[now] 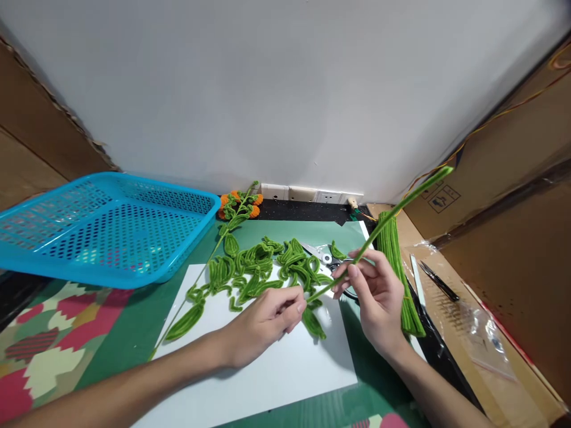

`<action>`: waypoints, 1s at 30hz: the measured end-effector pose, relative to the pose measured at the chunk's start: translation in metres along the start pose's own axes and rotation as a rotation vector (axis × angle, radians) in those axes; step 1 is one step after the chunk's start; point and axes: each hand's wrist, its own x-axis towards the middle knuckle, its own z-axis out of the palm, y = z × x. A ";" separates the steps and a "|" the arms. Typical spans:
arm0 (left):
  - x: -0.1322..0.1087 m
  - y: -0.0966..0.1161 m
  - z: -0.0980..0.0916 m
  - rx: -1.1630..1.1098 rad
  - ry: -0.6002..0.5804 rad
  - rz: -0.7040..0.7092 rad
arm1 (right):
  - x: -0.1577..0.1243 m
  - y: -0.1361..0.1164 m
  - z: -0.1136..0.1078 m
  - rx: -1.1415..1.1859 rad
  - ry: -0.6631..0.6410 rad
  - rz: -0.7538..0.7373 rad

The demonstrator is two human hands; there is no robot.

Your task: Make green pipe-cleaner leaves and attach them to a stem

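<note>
A long green pipe cleaner point(404, 202) slants up to the right between my hands. My left hand point(272, 318) is closed on its lower end, above the white sheet point(250, 380). Further up the stem, my right hand point(375, 291) pinches it between thumb and fingers. Behind my hands lies a loose pile of bent green pipe-cleaner leaves point(254, 264). Scissors point(328, 259) lie just beyond my right hand, their handles partly hidden by it. A finished stem with leaves and orange blossoms point(232, 223) rests left of the pile.
A blue perforated basket point(147, 238) stands at the left. Right of my right hand is a bundle of green pipe cleaners point(395, 261). Tweezers point(439, 281) and a plastic bag point(486, 339) lie on cardboard farther right. Power sockets point(307, 194) line the wall's base.
</note>
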 end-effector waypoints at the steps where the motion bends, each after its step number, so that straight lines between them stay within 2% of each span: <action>1: 0.000 0.000 0.001 -0.004 0.007 -0.011 | 0.000 0.001 -0.001 -0.022 -0.018 0.012; 7: 0.000 0.000 0.002 -0.003 0.043 -0.028 | 0.001 0.004 -0.004 -0.193 -0.077 0.046; 10: 0.001 0.002 0.002 0.000 0.051 -0.031 | 0.005 0.005 -0.009 -0.389 -0.225 0.035; 13: 0.001 0.000 0.003 -0.032 0.055 -0.039 | 0.007 0.008 -0.013 -0.581 -0.394 -0.040; 20: 0.003 -0.009 0.004 -0.147 0.050 -0.091 | 0.007 0.010 -0.016 -0.880 -0.572 -0.153; 22: 0.004 -0.010 0.005 -0.149 0.085 -0.076 | 0.008 0.008 -0.017 -0.914 -0.588 -0.169; 27: 0.008 -0.011 0.005 -0.208 0.275 0.012 | 0.011 0.005 -0.018 -0.955 -0.629 -0.177; 30: 0.009 -0.009 0.005 -0.264 0.318 0.021 | 0.011 0.006 -0.020 -0.999 -0.628 -0.203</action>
